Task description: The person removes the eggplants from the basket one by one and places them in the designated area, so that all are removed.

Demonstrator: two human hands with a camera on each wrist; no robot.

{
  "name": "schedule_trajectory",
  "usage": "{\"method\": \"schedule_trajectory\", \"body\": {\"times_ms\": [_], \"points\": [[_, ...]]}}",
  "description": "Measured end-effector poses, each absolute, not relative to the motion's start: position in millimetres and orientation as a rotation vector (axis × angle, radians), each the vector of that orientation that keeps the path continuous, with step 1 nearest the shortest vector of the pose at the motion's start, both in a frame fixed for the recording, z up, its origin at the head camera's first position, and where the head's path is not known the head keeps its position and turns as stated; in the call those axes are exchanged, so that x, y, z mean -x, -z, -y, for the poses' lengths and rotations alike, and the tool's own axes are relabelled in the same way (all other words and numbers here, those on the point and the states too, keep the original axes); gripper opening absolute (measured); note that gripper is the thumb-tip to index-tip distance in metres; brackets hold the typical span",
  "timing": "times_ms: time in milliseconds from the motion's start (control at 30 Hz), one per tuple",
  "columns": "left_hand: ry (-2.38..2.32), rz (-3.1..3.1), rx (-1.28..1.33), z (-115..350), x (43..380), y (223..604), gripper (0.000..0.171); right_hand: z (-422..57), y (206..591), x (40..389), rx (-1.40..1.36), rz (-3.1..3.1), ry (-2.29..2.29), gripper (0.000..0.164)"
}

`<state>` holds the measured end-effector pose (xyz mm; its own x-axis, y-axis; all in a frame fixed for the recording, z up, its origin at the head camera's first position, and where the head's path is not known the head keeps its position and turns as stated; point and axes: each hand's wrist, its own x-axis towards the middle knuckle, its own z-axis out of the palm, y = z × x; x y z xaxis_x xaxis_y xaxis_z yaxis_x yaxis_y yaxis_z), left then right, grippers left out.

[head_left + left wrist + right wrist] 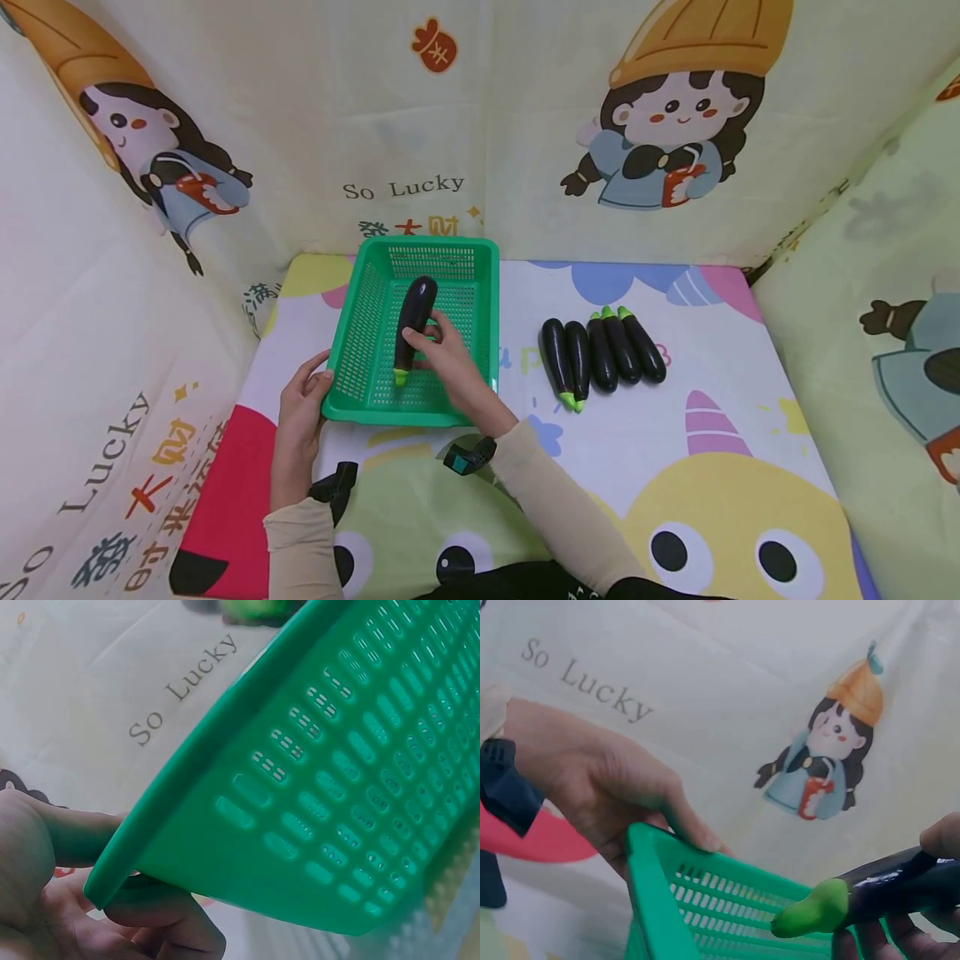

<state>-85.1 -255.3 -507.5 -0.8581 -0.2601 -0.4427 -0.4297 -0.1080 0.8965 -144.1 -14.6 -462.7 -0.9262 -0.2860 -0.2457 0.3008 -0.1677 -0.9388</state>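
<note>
My left hand [300, 408] grips the left rim of a green plastic basket [491, 333], thumb on one side of the rim and fingers curled under it in the left wrist view. Over the basket, my right hand [450, 358] holds a dark purple eggplant [417, 312] between thumb and fingers. Its green stem end points toward me in the head view. The right wrist view shows that eggplant [885, 889] above the basket rim, with the left hand [630, 780] on the rim behind. No other eggplant shows inside the basket.
Several eggplants [602, 354] lie side by side on the table to the right of the basket, some stems facing me and others away. A cartoon-print cloth [720, 517] covers the table. Printed fabric walls [525, 125] stand at the back and both sides.
</note>
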Motion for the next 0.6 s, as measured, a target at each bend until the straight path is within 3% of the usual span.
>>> {"method": "schedule_trajectory", "body": {"times_ms": [600], "points": [[-2.115,-2.029,0.785,253.1,85.4,505.2,0.053,-61.9,458.1,123.9,0.017,-2.215,2.22,0.051]]}}
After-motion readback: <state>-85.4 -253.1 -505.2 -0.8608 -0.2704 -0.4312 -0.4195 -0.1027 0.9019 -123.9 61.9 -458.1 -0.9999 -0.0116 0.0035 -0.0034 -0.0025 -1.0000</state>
